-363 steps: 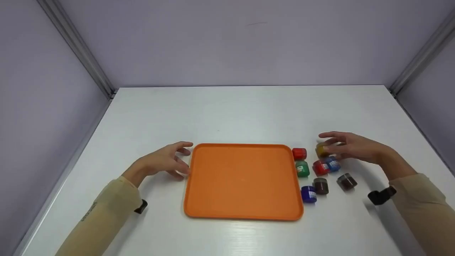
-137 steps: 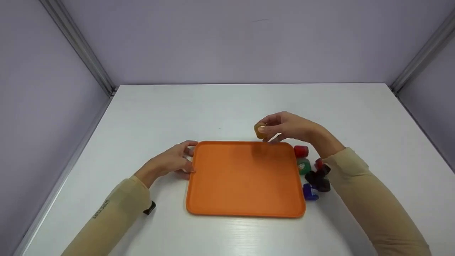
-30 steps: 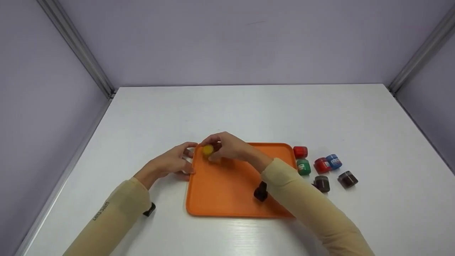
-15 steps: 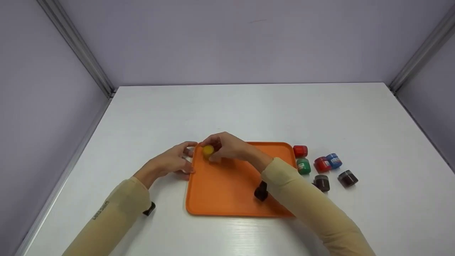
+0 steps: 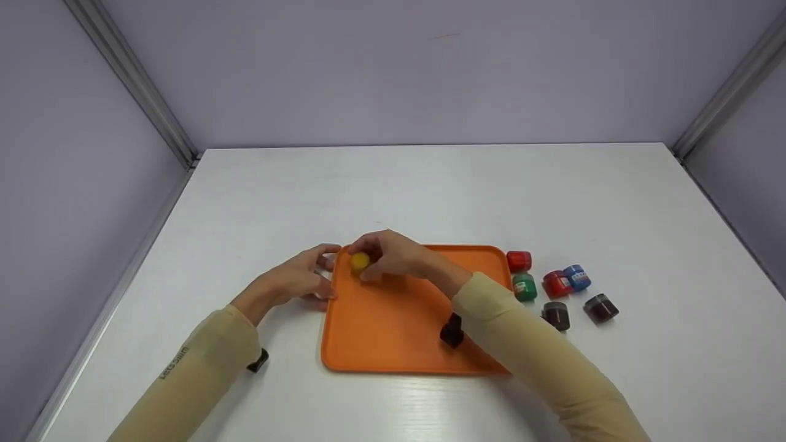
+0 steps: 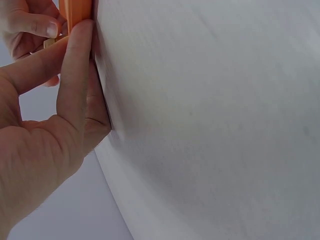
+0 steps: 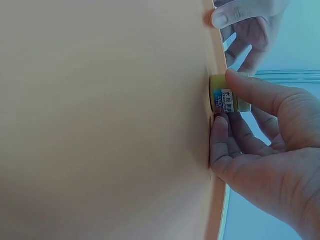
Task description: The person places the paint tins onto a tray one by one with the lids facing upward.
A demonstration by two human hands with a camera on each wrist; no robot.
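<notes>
An orange tray (image 5: pixel 417 331) lies on the white table. My right hand (image 5: pixel 373 258) reaches across it and grips a small yellow jar (image 5: pixel 359 262) at the tray's far left corner. In the right wrist view the labelled yellow jar (image 7: pixel 227 100) stands with its base on the tray floor (image 7: pixel 100 120), and my fingers (image 7: pixel 260 95) are curled round it. My left hand (image 5: pixel 310 277) holds the tray's left rim. The left wrist view shows its fingers (image 6: pixel 75 75) pinching the orange rim (image 6: pixel 80 12).
Right of the tray, several small jars stand on the table: a red one (image 5: pixel 519 261), a green one (image 5: pixel 524 286), another red (image 5: pixel 557 284), a blue one (image 5: pixel 577 277) and two brown ones (image 5: pixel 556 315) (image 5: pixel 600 308). Grey walls enclose the table.
My right hand has carried the yellow jar from the cluster on the right to the tray's far left corner. Over the last second it has barely moved; the left hand stays on the rim.
</notes>
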